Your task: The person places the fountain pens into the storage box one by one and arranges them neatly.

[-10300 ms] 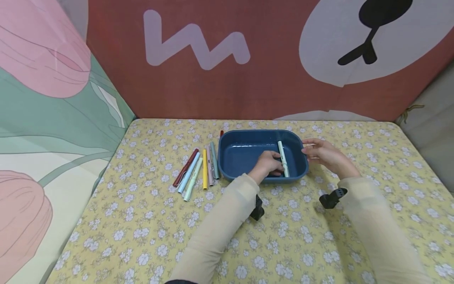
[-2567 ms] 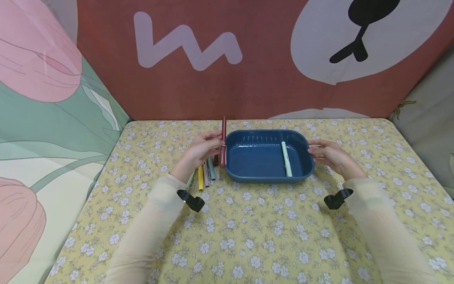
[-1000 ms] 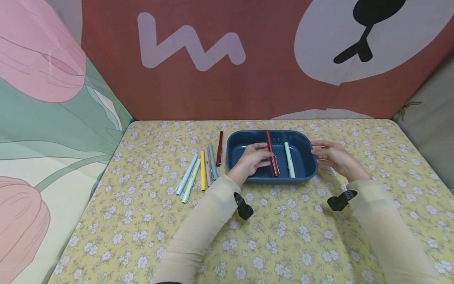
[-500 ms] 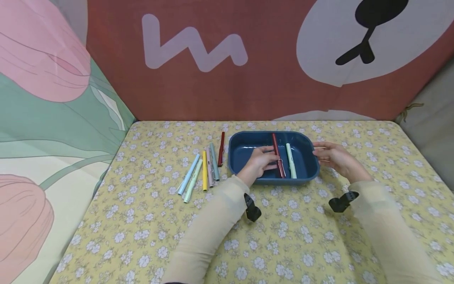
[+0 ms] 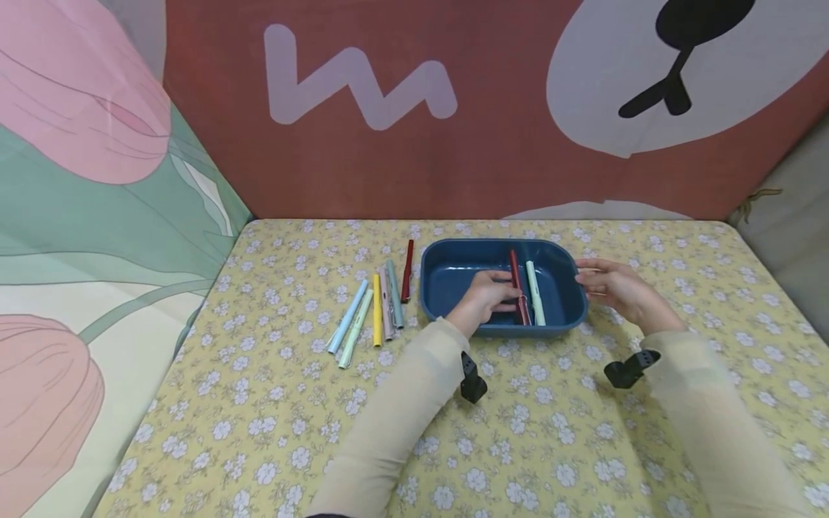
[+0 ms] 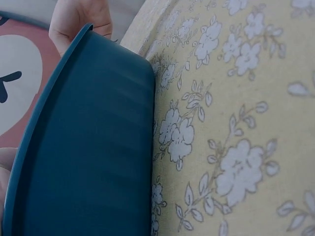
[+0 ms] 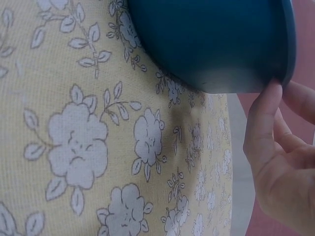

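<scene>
My left hand (image 5: 482,296) reaches into the blue plastic box (image 5: 447,280) and holds a red clip pen (image 5: 515,267) between thumb and fingers. The pen lies lengthwise away from me, beside a mint-green pen (image 5: 535,293) on the box's right half. At the right end, my right hand (image 5: 618,289) pinches the box rim; in the right wrist view its thumb (image 7: 266,110) presses the outer wall. The left wrist view shows mostly the box's outer side (image 6: 93,137), which hides most of the left hand's fingers.
Left of the box, several pens lie side by side on the flowered cloth (image 5: 259,403): dark red (image 5: 407,270), grey-blue (image 5: 394,295), mauve (image 5: 386,306), yellow (image 5: 377,309), pale green (image 5: 356,329) and light blue (image 5: 347,316). A printed fabric wall (image 5: 492,144) stands behind.
The mint-green pen was placed in the box first. My left hand then took the red pen from the left, carried it into the box and shifted it right, beside the mint-green one.
</scene>
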A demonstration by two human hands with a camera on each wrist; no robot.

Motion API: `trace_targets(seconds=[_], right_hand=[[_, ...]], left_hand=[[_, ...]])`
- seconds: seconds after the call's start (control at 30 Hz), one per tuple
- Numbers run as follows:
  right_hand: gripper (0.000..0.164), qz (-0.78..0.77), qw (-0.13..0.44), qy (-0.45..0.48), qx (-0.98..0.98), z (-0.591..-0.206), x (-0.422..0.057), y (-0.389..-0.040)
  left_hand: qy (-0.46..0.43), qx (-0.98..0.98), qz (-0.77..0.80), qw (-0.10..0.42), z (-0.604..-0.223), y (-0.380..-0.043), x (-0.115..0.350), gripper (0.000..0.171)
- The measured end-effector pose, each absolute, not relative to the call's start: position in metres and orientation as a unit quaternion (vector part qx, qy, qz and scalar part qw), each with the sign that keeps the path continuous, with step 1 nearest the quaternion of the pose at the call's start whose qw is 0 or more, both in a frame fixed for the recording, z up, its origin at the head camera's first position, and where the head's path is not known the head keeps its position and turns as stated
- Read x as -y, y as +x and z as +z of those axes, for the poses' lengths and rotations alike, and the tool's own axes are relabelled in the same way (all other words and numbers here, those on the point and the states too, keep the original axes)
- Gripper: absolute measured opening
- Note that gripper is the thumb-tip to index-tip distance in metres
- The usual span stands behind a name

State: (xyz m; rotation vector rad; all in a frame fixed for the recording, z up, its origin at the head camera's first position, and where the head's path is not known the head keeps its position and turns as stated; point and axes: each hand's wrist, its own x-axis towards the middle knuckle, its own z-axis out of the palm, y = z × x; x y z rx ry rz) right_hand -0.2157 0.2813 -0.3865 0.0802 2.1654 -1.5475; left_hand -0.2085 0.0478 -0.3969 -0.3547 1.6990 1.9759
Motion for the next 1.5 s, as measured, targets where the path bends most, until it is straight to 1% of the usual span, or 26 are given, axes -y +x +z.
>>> trace_targets(seconds=[0.13,0.4,0.57,0.73,0.97,1.2,1.3,1.4,1.5], right_hand=[[0.035,-0.565,0.239,0.028,-0.789,-0.386,-0.282,-0.215],[0.032,-0.573,0.243,0.037,-0.782,-0.385,-0.28,-0.214],[0.036,-0.574,0.243,0.035,-0.781,-0.384,-0.279,-0.214],[0.04,-0.568,0.244,0.036,-0.785,-0.385,-0.279,-0.215],[0.047,-0.562,0.243,0.035,-0.79,-0.385,-0.279,-0.216],[0.042,-0.565,0.241,0.036,-0.789,-0.383,-0.278,-0.216],[0.038,-0.564,0.241,0.034,-0.789,-0.383,-0.278,-0.216],[0.034,-0.565,0.241,0.032,-0.788,-0.384,-0.279,-0.216],[0.033,-0.568,0.241,0.032,-0.786,-0.384,-0.279,-0.216]], left_hand=[[-0.134,-0.628,0.721,0.26,-0.396,-0.208,-0.05,0.043],[-0.138,-0.63,0.717,0.263,-0.397,-0.209,-0.054,0.047],[-0.141,-0.644,0.712,0.243,-0.4,-0.21,-0.058,0.046],[-0.143,-0.678,0.687,0.218,-0.403,-0.209,-0.065,0.041],[-0.132,-0.686,0.678,0.228,-0.403,-0.209,-0.066,0.038],[-0.092,-0.699,0.663,0.252,-0.402,-0.207,-0.063,0.047],[-0.079,-0.713,0.652,0.246,-0.402,-0.205,-0.065,0.048],[-0.079,-0.726,0.642,0.233,-0.402,-0.204,-0.067,0.046],[-0.081,-0.737,0.632,0.226,-0.401,-0.202,-0.069,0.044]])
